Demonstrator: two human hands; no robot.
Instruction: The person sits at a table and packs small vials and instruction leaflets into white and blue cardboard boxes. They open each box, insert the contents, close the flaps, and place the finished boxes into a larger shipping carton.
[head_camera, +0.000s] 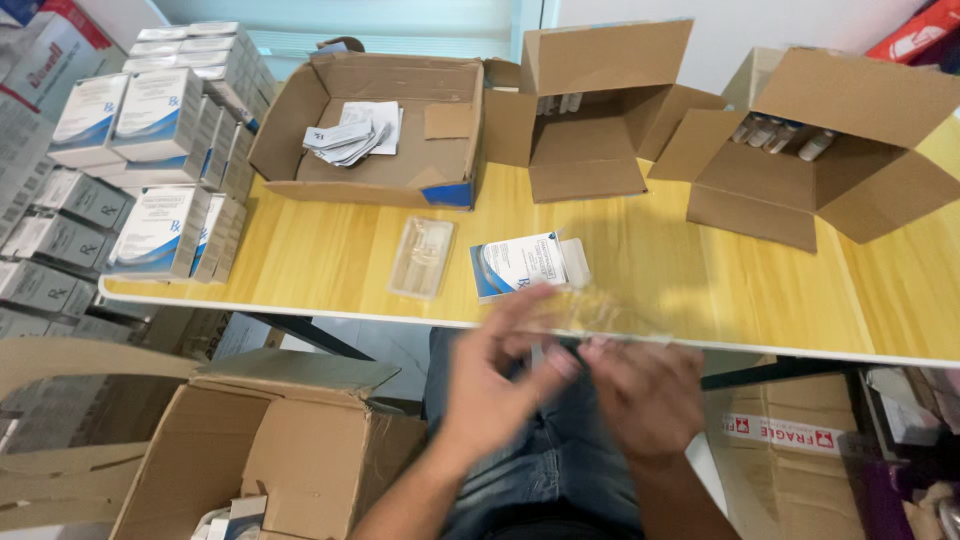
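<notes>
Both hands, the left hand (495, 385) and right hand (645, 395), pinch a blurred clear plastic blister tray (600, 312) between them at the yellow wooden table's (700, 270) near edge; the small white-and-blue carton (520, 264) lies open just beyond, unfilled; another clear tray (421, 257) waits beside it; stacked white cartons (160, 130) stand finished at left.

Your table (330, 260) yellow wood grain, your small box (515, 265) white with blue, brown cardboard cartons (400, 160), blue jeans (560, 470).
</notes>
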